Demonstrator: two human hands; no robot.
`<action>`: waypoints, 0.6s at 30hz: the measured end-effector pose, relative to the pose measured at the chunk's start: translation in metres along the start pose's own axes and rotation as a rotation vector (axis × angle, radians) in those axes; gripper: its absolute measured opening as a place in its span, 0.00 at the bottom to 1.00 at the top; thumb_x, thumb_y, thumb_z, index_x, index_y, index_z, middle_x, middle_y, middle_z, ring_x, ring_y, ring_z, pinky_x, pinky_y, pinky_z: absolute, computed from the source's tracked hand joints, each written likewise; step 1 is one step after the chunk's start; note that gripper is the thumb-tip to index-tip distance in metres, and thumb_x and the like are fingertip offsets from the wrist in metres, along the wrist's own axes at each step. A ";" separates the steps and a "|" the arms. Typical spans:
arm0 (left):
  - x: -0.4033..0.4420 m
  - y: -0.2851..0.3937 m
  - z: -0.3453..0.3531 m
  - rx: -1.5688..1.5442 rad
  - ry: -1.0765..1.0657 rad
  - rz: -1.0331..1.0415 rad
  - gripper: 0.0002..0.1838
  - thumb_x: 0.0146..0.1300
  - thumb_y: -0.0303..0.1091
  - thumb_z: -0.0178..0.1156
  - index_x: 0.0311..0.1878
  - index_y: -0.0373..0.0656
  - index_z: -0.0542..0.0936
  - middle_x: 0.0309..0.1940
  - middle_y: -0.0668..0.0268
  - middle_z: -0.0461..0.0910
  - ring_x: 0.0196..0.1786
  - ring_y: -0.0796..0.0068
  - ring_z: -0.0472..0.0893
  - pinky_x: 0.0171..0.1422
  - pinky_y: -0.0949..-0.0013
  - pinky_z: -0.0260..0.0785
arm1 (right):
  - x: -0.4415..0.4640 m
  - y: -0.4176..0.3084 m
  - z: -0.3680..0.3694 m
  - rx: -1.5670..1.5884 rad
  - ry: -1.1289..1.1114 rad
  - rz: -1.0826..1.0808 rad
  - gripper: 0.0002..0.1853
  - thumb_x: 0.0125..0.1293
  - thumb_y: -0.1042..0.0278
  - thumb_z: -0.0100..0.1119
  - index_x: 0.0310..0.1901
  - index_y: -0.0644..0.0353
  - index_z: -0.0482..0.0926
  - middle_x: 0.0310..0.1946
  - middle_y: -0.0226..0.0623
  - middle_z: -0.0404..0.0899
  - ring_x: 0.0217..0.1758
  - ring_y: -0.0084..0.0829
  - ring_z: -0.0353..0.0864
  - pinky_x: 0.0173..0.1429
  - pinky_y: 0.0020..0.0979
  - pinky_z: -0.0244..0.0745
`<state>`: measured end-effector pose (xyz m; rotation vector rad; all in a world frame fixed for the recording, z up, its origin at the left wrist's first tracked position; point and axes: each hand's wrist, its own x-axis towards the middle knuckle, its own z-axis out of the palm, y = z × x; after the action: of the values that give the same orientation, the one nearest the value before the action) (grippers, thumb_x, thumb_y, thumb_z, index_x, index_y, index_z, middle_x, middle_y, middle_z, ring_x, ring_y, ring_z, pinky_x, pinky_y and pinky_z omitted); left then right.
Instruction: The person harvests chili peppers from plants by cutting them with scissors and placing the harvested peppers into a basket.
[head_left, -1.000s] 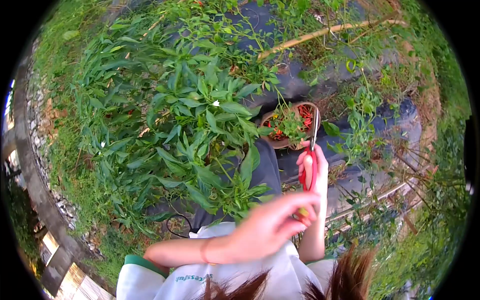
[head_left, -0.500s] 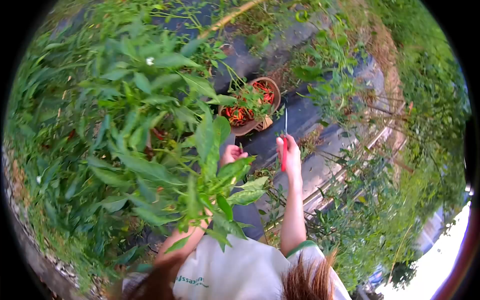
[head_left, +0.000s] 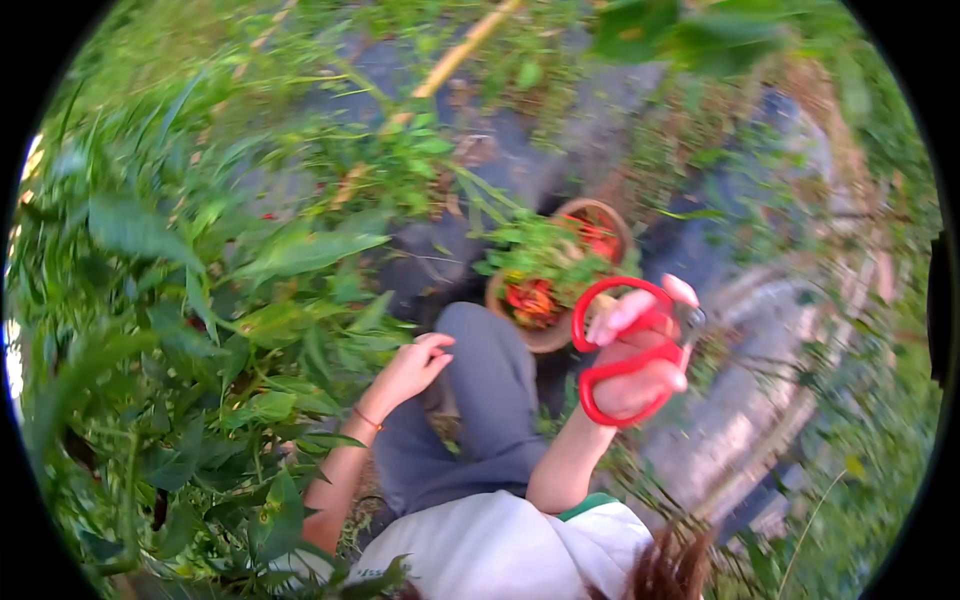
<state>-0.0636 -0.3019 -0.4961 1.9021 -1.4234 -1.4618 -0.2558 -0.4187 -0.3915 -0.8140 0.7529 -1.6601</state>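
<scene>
Red-handled scissors (head_left: 655, 354) are in my right hand (head_left: 632, 338), raised in front of the basket's lower right side. Its fingers pass through the handle loops, and the blades point away to the right, mostly out of sight. Beside my grey-trousered knee, my left hand (head_left: 414, 366) has its fingers slightly bent and apart, with nothing visible in them. A round brown basket (head_left: 546, 342) holds red chillies (head_left: 531, 300) on both sides of its middle. Green leafy stems (head_left: 545, 258) hang over the basket and hide part of it.
Dense leafy plants (head_left: 190, 330) crowd the left side, close to my left forearm. Dark ground sheeting (head_left: 425, 265) lies around the basket. A bamboo pole (head_left: 468, 48) slants across the top. Blurred leaves (head_left: 690, 38) hang near the camera at the upper right.
My left hand has come out from behind the leaves to beside my knee. The scissors have turned from upright to side-on and come closer to the camera. The view has shifted.
</scene>
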 end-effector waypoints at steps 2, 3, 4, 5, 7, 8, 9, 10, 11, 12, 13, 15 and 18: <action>0.015 -0.035 -0.017 0.198 0.046 0.218 0.13 0.54 0.27 0.56 0.44 0.39 0.73 0.35 0.60 0.76 0.35 0.72 0.78 0.40 0.71 0.70 | -0.016 0.037 0.003 0.291 -0.230 0.005 0.42 0.46 0.35 0.55 0.53 0.62 0.58 0.23 0.39 0.70 0.19 0.27 0.68 0.22 0.27 0.66; 0.014 -0.042 -0.026 -0.083 0.086 0.225 0.14 0.54 0.28 0.55 0.45 0.39 0.72 0.36 0.60 0.75 0.37 0.71 0.77 0.42 0.71 0.70 | -0.028 0.058 0.005 0.380 -0.255 -0.020 0.42 0.47 0.35 0.56 0.54 0.62 0.58 0.24 0.40 0.71 0.19 0.27 0.68 0.21 0.27 0.66; 0.012 -0.029 -0.039 -0.211 0.050 0.160 0.18 0.54 0.30 0.56 0.49 0.39 0.70 0.38 0.61 0.74 0.40 0.69 0.76 0.44 0.69 0.68 | -0.035 0.078 0.009 0.458 -0.284 -0.048 0.42 0.47 0.36 0.56 0.54 0.62 0.58 0.24 0.40 0.71 0.19 0.28 0.69 0.21 0.26 0.66; 0.011 -0.015 -0.052 -0.338 0.023 0.091 0.22 0.53 0.32 0.57 0.52 0.39 0.68 0.41 0.62 0.74 0.42 0.67 0.75 0.46 0.68 0.67 | -0.035 0.098 0.014 0.517 -0.362 -0.123 0.41 0.47 0.37 0.57 0.53 0.62 0.58 0.24 0.41 0.72 0.19 0.28 0.69 0.21 0.26 0.66; -0.005 -0.005 -0.051 -0.524 0.033 0.056 0.29 0.53 0.38 0.59 0.57 0.39 0.64 0.47 0.64 0.72 0.47 0.64 0.73 0.49 0.64 0.65 | -0.035 0.124 0.020 0.586 -0.513 -0.254 0.39 0.47 0.39 0.59 0.52 0.62 0.61 0.23 0.40 0.73 0.19 0.29 0.71 0.20 0.23 0.66; -0.014 0.004 -0.052 -0.129 0.062 0.172 0.26 0.54 0.39 0.57 0.56 0.41 0.66 0.48 0.63 0.72 0.47 0.64 0.74 0.49 0.64 0.66 | -0.032 0.131 0.021 0.570 -0.611 -0.302 0.40 0.46 0.38 0.60 0.51 0.63 0.61 0.23 0.40 0.73 0.19 0.28 0.71 0.20 0.24 0.66; -0.022 0.018 -0.054 0.266 0.138 0.276 0.23 0.56 0.40 0.55 0.54 0.42 0.67 0.48 0.62 0.72 0.47 0.65 0.74 0.49 0.64 0.66 | -0.028 0.138 0.023 0.554 -0.708 -0.350 0.40 0.45 0.38 0.60 0.50 0.63 0.62 0.23 0.40 0.73 0.19 0.28 0.71 0.20 0.24 0.66; -0.026 0.025 -0.050 0.445 0.160 0.439 0.19 0.55 0.30 0.57 0.51 0.39 0.69 0.47 0.60 0.72 0.49 0.64 0.73 0.51 0.66 0.66 | -0.025 0.140 0.023 0.539 -0.810 -0.377 0.40 0.44 0.38 0.60 0.50 0.64 0.63 0.23 0.39 0.73 0.18 0.27 0.71 0.20 0.24 0.66; -0.034 0.011 -0.040 0.461 0.175 0.440 0.19 0.54 0.31 0.57 0.50 0.39 0.70 0.47 0.59 0.72 0.47 0.62 0.74 0.49 0.66 0.67 | -0.016 0.141 0.023 0.511 -0.976 -0.438 0.41 0.44 0.37 0.60 0.50 0.64 0.63 0.22 0.39 0.73 0.18 0.27 0.70 0.21 0.25 0.66; -0.042 0.007 -0.027 0.424 0.236 0.635 0.18 0.54 0.31 0.57 0.49 0.37 0.71 0.48 0.59 0.72 0.45 0.63 0.75 0.46 0.67 0.69 | -0.020 0.134 0.021 0.489 -1.021 -0.471 0.41 0.44 0.37 0.60 0.50 0.64 0.63 0.21 0.38 0.72 0.17 0.27 0.70 0.20 0.25 0.66; -0.052 0.010 -0.022 0.413 0.244 0.686 0.18 0.55 0.31 0.56 0.49 0.36 0.70 0.48 0.59 0.71 0.45 0.62 0.75 0.46 0.67 0.68 | -0.023 0.131 0.020 0.481 -1.041 -0.396 0.39 0.43 0.36 0.59 0.46 0.65 0.66 0.21 0.40 0.74 0.19 0.29 0.72 0.22 0.27 0.67; -0.080 0.013 -0.011 0.385 0.265 0.744 0.18 0.55 0.30 0.55 0.49 0.34 0.69 0.48 0.58 0.70 0.44 0.63 0.75 0.45 0.68 0.68 | -0.029 0.124 0.019 0.452 -1.121 -0.235 0.38 0.44 0.36 0.58 0.44 0.68 0.70 0.24 0.40 0.76 0.20 0.30 0.74 0.24 0.27 0.68; -0.133 0.040 -0.004 0.295 0.271 0.784 0.17 0.54 0.25 0.56 0.48 0.30 0.71 0.48 0.54 0.71 0.43 0.62 0.76 0.42 0.69 0.71 | -0.042 0.097 0.018 0.216 -1.173 0.008 0.39 0.38 0.41 0.65 0.47 0.66 0.71 0.23 0.34 0.75 0.20 0.26 0.72 0.24 0.23 0.65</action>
<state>-0.0748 -0.2063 -0.3956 1.3361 -1.9934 -0.6312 -0.1812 -0.3993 -0.4656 -1.3874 -0.2415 -0.9477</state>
